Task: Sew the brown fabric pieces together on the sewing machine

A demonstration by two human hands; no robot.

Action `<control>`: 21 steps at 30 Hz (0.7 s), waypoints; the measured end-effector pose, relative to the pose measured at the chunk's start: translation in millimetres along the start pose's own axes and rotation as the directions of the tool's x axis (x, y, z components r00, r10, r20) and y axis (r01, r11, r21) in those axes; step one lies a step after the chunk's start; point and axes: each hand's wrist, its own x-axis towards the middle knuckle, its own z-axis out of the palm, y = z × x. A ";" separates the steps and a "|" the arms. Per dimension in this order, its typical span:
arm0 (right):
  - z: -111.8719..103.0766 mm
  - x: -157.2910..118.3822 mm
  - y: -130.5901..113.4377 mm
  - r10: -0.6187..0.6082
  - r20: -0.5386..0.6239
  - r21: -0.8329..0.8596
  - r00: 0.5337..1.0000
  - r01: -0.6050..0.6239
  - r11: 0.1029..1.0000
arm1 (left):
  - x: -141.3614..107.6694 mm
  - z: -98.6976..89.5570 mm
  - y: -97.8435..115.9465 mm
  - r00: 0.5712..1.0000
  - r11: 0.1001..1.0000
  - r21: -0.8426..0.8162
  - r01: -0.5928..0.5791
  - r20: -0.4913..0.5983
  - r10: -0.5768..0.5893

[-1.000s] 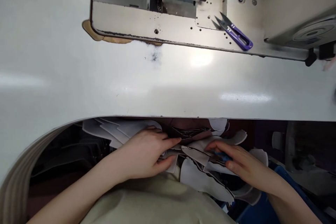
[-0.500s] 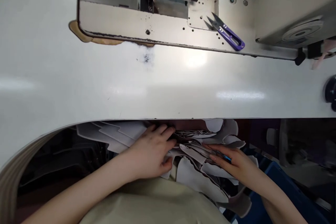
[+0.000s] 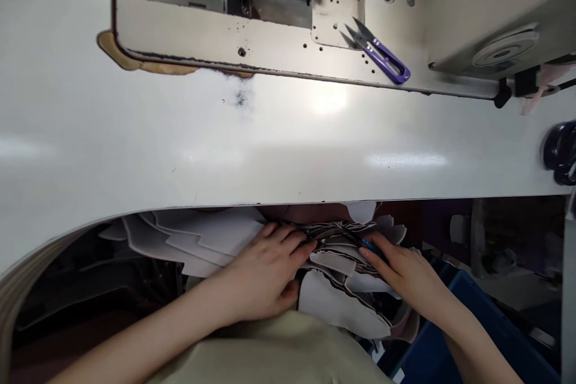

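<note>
My left hand [image 3: 265, 270] lies over a bunch of pale grey cut fabric pieces [image 3: 216, 231] in my lap, its fingers bent across them and its thumb closer to me. My right hand [image 3: 407, 273] is closed on a small blue-handled tool [image 3: 369, 246], which looks like thread snips. Its dark tip points left into the layered edges of the stacked pieces [image 3: 335, 263]. The fingers partly hide the tool, so I cannot tell if its blades are apart. More pieces, some with brownish undersides, hang below the right hand.
Above my hands runs the white sewing table edge [image 3: 288, 200], curving at left. A sewing machine bed [image 3: 180, 30] is set into the top, with purple thread snips [image 3: 382, 57] lying on it. A blue bin [image 3: 477, 312] stands at lower right. Dark handles [image 3: 560, 153] rest at the right.
My right hand has moved a little left and up along the stack, the blue tool now deeper among the layers. My left hand has shifted slightly over the pieces. The view has swung a little.
</note>
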 end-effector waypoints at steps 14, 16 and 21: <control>-4.9 0.5 -3.5 -0.036 0.068 0.036 0.997 0.033 0.999 | -9.0 3.2 -2.9 0.999 0.999 -0.038 -0.031 -0.043 0.030; -6.7 -0.7 -3.9 -0.049 0.092 0.014 0.995 0.048 0.999 | -9.7 3.1 -2.4 0.998 0.998 -0.054 -0.035 -0.060 0.032; -9.8 -2.0 -7.1 -0.083 0.055 -0.033 0.995 0.085 0.996 | -11.2 3.7 -3.0 0.997 0.995 -0.094 -0.041 -0.064 0.035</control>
